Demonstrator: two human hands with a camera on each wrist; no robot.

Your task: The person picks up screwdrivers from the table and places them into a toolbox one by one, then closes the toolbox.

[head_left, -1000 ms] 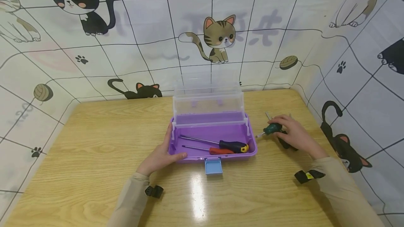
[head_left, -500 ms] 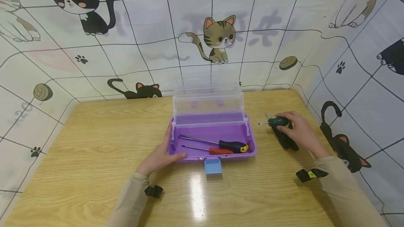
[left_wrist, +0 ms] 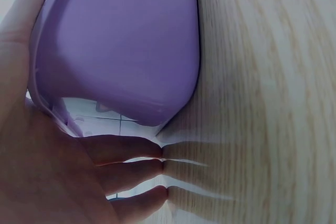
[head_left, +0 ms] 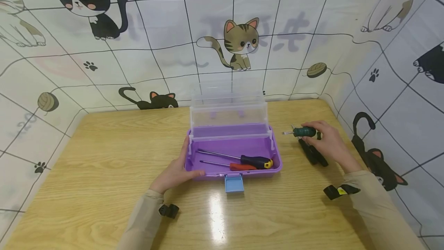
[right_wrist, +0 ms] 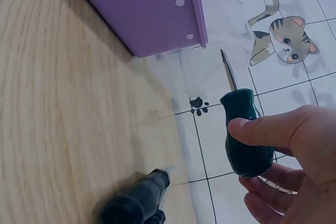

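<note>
My right hand [head_left: 329,144] pinches a short, stubby screwdriver [head_left: 304,132] with a dark green handle between thumb and fingers. In the right wrist view the screwdriver [right_wrist: 247,140] is off the table, its metal tip clear of the fingers. At the left end of an open purple toolbox [head_left: 222,144], my left hand [head_left: 177,171] rests with its thumb on the front rim. In the left wrist view its fingers [left_wrist: 128,176] extend nearly straight down to the table beside the purple wall. Inside the box lie a black-and-yellow screwdriver [head_left: 256,161] and a red-handled screwdriver [head_left: 243,166].
A black-handled tool [head_left: 312,153], perhaps pliers, lies on the wooden table [head_left: 104,173] below the right hand. The clear lid [head_left: 229,115] stands raised at the back. A blue latch [head_left: 234,184] hangs off the front. Cat-patterned sheeting [head_left: 156,30] borders the table.
My right hand has shifted slightly right and back with the green screwdriver, whose shaft has swung nearly level; more of the black-handled tool shows. The left hand and toolbox have stayed put.
</note>
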